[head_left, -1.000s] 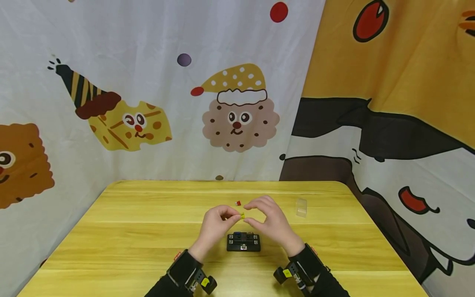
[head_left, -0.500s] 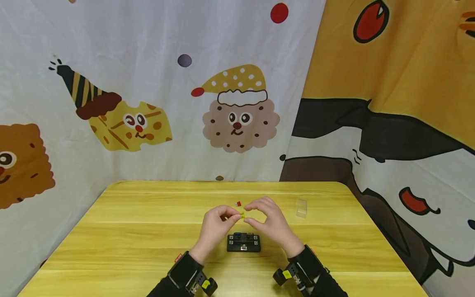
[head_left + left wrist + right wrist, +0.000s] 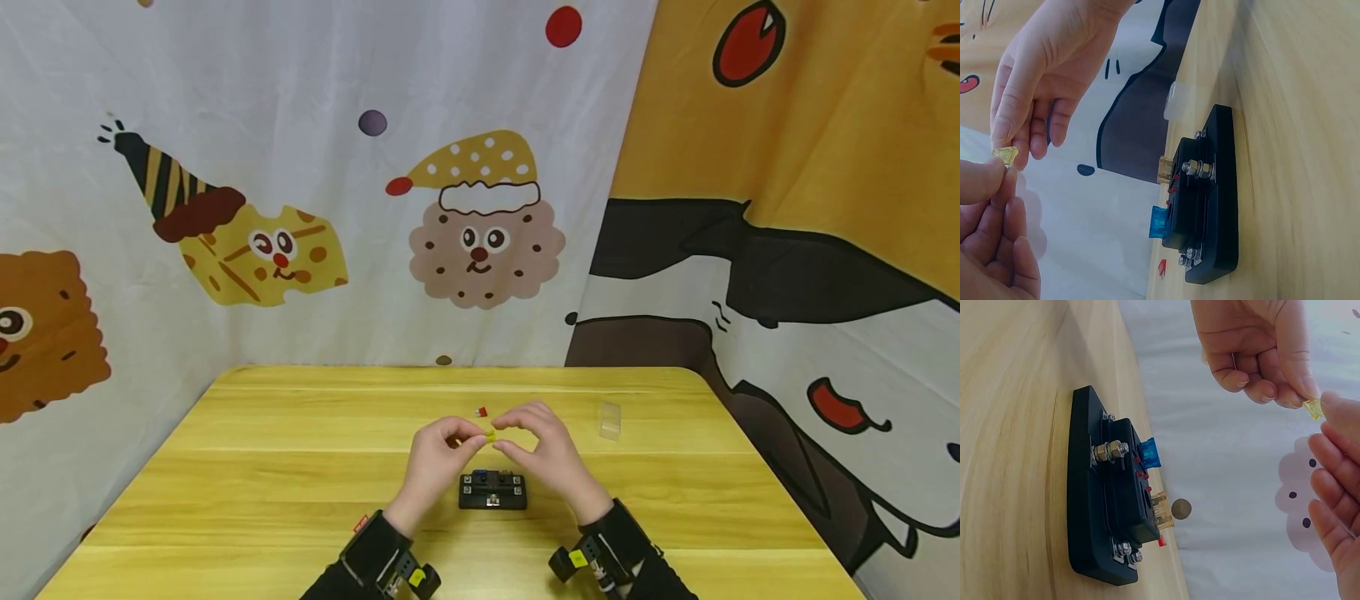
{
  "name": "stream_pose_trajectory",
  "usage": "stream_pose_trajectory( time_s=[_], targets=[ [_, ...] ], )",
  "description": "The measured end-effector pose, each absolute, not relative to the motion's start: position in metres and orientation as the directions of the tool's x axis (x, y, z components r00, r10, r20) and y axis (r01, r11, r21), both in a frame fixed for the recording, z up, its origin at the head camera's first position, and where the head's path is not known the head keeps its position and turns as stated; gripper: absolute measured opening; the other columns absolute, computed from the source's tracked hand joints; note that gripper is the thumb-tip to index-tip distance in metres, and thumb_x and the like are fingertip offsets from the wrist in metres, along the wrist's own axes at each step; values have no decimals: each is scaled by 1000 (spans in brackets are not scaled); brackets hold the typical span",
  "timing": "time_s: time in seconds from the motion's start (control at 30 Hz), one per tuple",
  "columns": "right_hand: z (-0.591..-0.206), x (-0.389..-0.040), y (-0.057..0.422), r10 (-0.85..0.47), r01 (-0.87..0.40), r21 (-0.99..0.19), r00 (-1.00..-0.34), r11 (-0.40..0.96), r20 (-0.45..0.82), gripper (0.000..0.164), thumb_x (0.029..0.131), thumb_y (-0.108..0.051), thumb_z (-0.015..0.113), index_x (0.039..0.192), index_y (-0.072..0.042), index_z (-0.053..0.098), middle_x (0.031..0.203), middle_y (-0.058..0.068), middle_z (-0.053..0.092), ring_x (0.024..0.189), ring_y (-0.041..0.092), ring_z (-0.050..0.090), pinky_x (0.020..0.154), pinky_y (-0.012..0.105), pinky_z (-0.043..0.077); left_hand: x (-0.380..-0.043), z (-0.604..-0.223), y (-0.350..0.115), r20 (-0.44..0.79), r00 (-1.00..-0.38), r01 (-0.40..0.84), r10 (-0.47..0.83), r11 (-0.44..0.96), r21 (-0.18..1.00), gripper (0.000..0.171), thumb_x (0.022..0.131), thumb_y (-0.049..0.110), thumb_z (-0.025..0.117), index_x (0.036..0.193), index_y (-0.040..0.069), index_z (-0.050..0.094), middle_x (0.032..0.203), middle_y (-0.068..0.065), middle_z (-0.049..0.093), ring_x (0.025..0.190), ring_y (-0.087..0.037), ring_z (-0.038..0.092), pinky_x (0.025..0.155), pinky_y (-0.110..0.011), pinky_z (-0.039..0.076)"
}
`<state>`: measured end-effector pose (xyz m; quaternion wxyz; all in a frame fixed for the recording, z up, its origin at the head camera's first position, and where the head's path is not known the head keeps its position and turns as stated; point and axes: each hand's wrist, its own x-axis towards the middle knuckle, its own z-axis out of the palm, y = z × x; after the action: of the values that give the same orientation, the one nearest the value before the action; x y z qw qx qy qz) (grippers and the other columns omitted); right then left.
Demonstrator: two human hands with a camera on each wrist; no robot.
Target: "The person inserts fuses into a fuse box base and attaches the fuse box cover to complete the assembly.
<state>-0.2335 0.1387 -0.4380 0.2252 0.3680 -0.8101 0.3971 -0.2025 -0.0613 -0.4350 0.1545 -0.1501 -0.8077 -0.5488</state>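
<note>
A yellow blade fuse (image 3: 491, 436) is held up above the table between both hands. My left hand (image 3: 444, 450) pinches it between thumb and forefinger; its other fingers are curled in. From the other side, the thumb and forefinger of my right hand (image 3: 550, 446) bend round the fuse's end, with their tips at its edges. Below stands a black fuse block (image 3: 1200, 200) with metal studs and nuts. A blue fuse (image 3: 1150, 453) and a tan fuse (image 3: 1162, 510) sit in its slots. Farther back, a small red fuse (image 3: 482, 412) lies on the table.
A clear plastic box (image 3: 610, 420) rests on the wooden table (image 3: 300, 483), right of the hands. Behind the table hangs a printed curtain (image 3: 300, 100). Both wrists carry black camera straps.
Both hands stay nearly in place with the yellow fuse between them. The right wrist has shifted only slightly; the fuse block and the red fuse stay where they were.
</note>
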Motion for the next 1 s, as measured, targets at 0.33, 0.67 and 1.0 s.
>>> stream_pose_trajectory(
  time_s=[0.33,0.67,1.0],
  targets=[
    [-441,-233,136,-406,-780,-489,-623,391,669,25,81,-10,81,105,-13,73,103,-8,68,100,14,58,84,35,49,-201,-436,-60,431,-901,423,57,341,840,4,89,18,75,87,15,75,83,8,69,75,-10,58,71,-28,48],
    [-440,-230,133,-376,-757,-521,-650,394,661,19,83,-6,79,99,-17,73,96,-9,67,93,12,59,79,34,50,-203,-438,-59,469,-881,462,58,318,828,4,89,18,76,87,15,75,84,8,70,76,-11,60,72,-32,49],
    [-440,-229,132,-346,-719,-568,-693,400,633,14,86,-8,77,96,-17,73,94,-10,66,91,10,59,77,33,51,-202,-436,-58,475,-878,468,61,312,827,6,89,19,75,88,13,76,85,7,71,77,-11,61,72,-33,50]
  ],
)
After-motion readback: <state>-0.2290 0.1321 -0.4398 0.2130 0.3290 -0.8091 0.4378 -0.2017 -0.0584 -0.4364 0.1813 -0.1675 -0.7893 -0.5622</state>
